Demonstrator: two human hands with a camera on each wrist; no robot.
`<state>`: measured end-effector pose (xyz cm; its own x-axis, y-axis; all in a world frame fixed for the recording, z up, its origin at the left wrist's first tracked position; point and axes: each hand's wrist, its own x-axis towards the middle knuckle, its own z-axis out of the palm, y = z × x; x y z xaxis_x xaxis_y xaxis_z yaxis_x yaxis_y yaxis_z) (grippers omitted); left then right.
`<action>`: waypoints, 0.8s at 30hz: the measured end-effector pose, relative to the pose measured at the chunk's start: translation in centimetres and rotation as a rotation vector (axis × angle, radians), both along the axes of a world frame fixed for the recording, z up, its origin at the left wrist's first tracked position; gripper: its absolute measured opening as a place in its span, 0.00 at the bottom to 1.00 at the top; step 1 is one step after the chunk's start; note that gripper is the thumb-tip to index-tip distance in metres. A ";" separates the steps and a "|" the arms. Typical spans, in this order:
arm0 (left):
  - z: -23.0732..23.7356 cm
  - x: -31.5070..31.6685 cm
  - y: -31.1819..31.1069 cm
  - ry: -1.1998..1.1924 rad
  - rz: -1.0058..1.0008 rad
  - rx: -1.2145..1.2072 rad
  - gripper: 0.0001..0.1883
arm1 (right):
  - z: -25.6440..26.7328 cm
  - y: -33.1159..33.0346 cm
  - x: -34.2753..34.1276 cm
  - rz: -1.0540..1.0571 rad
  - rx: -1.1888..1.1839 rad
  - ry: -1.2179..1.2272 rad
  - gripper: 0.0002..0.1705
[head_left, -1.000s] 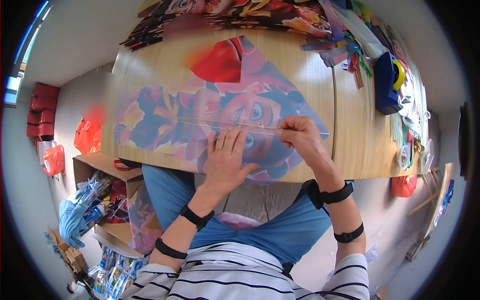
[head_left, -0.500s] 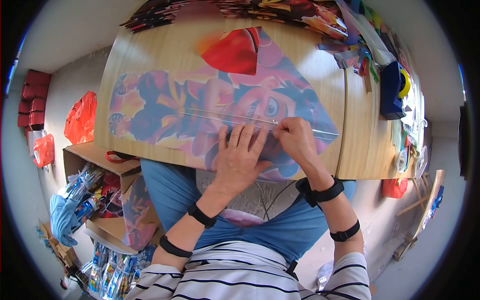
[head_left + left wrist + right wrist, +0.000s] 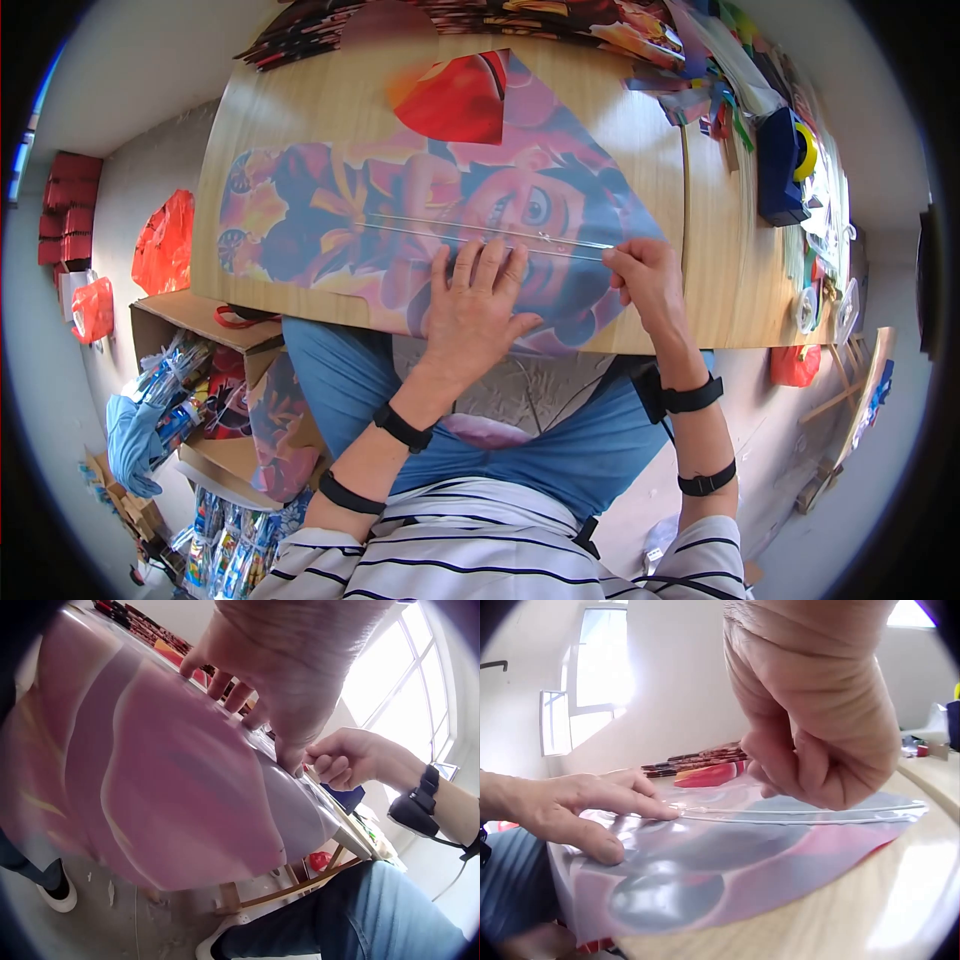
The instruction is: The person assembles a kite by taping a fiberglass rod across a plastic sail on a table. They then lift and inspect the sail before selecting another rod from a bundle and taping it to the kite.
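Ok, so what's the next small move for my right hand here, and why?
I'd probably press the right hand's fingertips lightly along the thin strips, toward the edge of the printed sheet. The strips run across the sheet to near that edge, the right hand is curled close beside them, and the left hand rests on the sheet, seemingly steadying it.

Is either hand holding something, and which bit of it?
The left hand holds nothing; it rests on the printed sheet. The right hand is curled over the thin pale strips, but whether it pinches one can't be told.
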<state>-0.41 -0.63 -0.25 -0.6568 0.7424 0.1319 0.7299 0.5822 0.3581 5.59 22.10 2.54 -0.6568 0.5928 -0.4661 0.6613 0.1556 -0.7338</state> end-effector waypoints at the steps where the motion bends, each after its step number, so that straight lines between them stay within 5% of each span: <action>1: 0.0 0.0 0.0 0.005 -0.002 -0.002 0.45 | 0.3 0.1 1.0 0.022 0.043 0.066 0.10; 6: -0.1 0.1 0.1 0.039 -0.007 -0.001 0.44 | 1.1 -4.4 0.4 0.300 0.547 0.442 0.05; 15: -0.5 0.1 0.1 0.029 -0.003 0.005 0.42 | -3.1 -6.2 -2.4 0.487 0.906 0.343 0.04; 18: -0.3 0.0 0.0 0.013 0.000 0.008 0.42 | -2.8 -5.2 -1.7 0.365 0.981 0.257 0.04; 24: -0.6 0.1 0.0 0.009 0.005 0.007 0.42 | -2.3 -7.3 -2.8 0.447 0.780 0.429 0.02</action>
